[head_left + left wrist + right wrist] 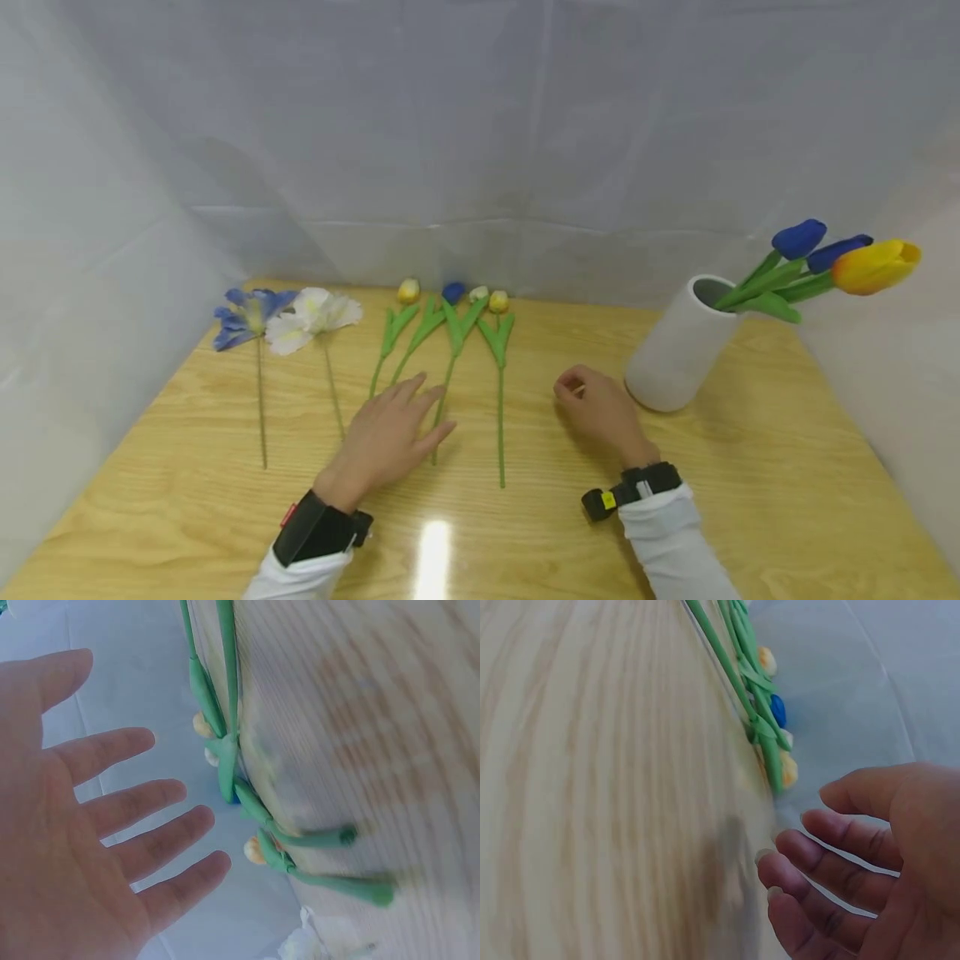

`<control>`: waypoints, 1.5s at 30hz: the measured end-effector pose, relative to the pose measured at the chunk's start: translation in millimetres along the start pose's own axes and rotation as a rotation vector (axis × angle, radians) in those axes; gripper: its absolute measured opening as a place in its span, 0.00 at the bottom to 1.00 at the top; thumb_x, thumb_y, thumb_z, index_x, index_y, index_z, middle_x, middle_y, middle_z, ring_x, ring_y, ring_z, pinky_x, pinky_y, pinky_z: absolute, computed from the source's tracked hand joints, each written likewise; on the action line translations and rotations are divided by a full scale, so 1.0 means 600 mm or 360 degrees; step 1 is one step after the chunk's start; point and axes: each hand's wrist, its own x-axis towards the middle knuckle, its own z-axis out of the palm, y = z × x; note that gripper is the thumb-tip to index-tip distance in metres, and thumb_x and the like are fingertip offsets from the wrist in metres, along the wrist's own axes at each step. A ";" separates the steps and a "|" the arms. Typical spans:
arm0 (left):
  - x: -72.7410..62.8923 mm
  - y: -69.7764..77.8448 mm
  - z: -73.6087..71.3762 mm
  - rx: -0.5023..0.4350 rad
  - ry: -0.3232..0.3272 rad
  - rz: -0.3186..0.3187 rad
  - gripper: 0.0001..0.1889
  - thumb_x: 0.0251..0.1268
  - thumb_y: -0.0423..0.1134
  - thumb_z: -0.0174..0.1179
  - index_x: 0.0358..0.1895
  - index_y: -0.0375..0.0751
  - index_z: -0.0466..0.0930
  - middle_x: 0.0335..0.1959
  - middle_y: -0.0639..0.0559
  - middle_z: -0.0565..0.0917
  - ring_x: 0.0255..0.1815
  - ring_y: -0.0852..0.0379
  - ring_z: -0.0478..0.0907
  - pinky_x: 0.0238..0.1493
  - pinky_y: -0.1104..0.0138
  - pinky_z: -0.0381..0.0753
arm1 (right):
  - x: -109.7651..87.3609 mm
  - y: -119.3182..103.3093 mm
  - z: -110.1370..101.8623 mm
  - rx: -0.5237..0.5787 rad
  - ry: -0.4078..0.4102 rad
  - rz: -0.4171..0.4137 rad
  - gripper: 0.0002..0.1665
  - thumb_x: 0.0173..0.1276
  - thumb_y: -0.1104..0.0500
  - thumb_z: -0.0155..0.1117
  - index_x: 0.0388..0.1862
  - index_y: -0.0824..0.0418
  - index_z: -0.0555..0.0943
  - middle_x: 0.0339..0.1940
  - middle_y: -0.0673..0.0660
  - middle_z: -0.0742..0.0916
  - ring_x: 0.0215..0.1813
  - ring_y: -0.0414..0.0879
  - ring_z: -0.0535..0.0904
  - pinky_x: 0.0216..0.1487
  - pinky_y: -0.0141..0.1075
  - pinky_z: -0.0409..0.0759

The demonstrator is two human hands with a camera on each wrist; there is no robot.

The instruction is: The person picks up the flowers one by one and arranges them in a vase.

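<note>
My left hand [388, 435], fingers spread, hovers over the lower stems of several artificial tulips lying in a row. It covers part of those stems; the left wrist view shows nothing in its palm [67, 877]. Among the blooms are a yellow-and-white tulip [408, 291], a blue tulip [453, 292], a whitish tulip [478, 294] and a yellow tulip [498, 302] at the right end. Between that tulip and the white vase [678, 354] is my right hand [602, 410]. Its fingers [847, 874] bend loosely with nothing in them.
Two blue tulips [799, 238] and a yellow-orange tulip [876, 267] lean rightward out of the vase. On the left lie a blue-violet flower [251, 317] and a white flower [315, 318] with thin stems. A pale sheet [480, 167] rises behind the wooden table [187, 517].
</note>
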 end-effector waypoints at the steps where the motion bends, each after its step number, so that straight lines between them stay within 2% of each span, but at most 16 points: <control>1: -0.001 -0.002 -0.001 -0.0003 -0.0005 -0.0010 0.30 0.70 0.59 0.49 0.65 0.41 0.72 0.68 0.36 0.66 0.64 0.36 0.66 0.59 0.41 0.66 | 0.002 -0.003 0.004 -0.0009 -0.0005 0.0004 0.13 0.71 0.51 0.55 0.46 0.55 0.82 0.43 0.52 0.85 0.42 0.47 0.79 0.42 0.43 0.78; 5: -0.006 -0.010 -0.003 0.0006 -0.0011 -0.0032 0.30 0.70 0.59 0.49 0.65 0.41 0.72 0.67 0.35 0.66 0.63 0.35 0.66 0.59 0.40 0.66 | 0.009 -0.016 0.019 0.0006 -0.0032 0.0054 0.14 0.71 0.50 0.55 0.46 0.55 0.81 0.43 0.52 0.84 0.41 0.47 0.79 0.42 0.43 0.78; 10: -0.012 -0.019 -0.003 -0.0002 -0.0007 -0.0038 0.30 0.70 0.58 0.50 0.65 0.40 0.71 0.67 0.35 0.66 0.63 0.35 0.66 0.59 0.41 0.66 | 0.020 -0.030 0.036 0.0003 -0.0037 0.0051 0.14 0.70 0.51 0.55 0.46 0.57 0.82 0.43 0.53 0.85 0.42 0.47 0.79 0.42 0.45 0.78; 16: -0.020 -0.026 -0.004 -0.0011 -0.0009 -0.0054 0.30 0.70 0.58 0.50 0.65 0.40 0.71 0.67 0.34 0.66 0.64 0.35 0.66 0.59 0.41 0.66 | 0.030 -0.046 0.049 -0.0039 -0.0033 0.0068 0.14 0.69 0.51 0.56 0.44 0.58 0.82 0.39 0.52 0.85 0.38 0.46 0.78 0.37 0.42 0.77; 24: -0.029 -0.032 -0.004 0.0002 0.0015 -0.0068 0.30 0.70 0.58 0.50 0.65 0.40 0.72 0.66 0.35 0.67 0.62 0.35 0.67 0.57 0.41 0.68 | 0.038 -0.057 0.061 -0.0068 -0.0030 0.0100 0.14 0.69 0.51 0.56 0.42 0.58 0.82 0.35 0.51 0.84 0.34 0.45 0.77 0.34 0.40 0.76; 36: -0.035 -0.037 -0.005 0.0023 0.0024 -0.0086 0.29 0.70 0.59 0.50 0.64 0.41 0.73 0.67 0.36 0.67 0.62 0.35 0.68 0.56 0.42 0.69 | 0.059 -0.078 0.075 -0.0179 -0.0070 0.0147 0.17 0.69 0.49 0.56 0.41 0.60 0.84 0.34 0.53 0.85 0.33 0.46 0.79 0.33 0.42 0.78; 42: -0.035 -0.039 -0.008 0.0035 0.0045 -0.0089 0.29 0.70 0.59 0.50 0.64 0.41 0.73 0.67 0.35 0.67 0.62 0.36 0.68 0.56 0.42 0.69 | 0.078 -0.086 0.089 -0.0263 -0.0046 0.0201 0.18 0.68 0.45 0.58 0.32 0.57 0.85 0.25 0.50 0.83 0.27 0.45 0.77 0.28 0.42 0.75; 45: -0.036 -0.041 -0.010 0.0030 0.0046 -0.0093 0.29 0.70 0.58 0.50 0.64 0.41 0.73 0.67 0.36 0.66 0.62 0.36 0.68 0.57 0.42 0.68 | 0.085 -0.091 0.093 -0.0284 -0.0034 0.0198 0.16 0.67 0.48 0.58 0.25 0.56 0.83 0.20 0.49 0.81 0.24 0.45 0.76 0.24 0.40 0.72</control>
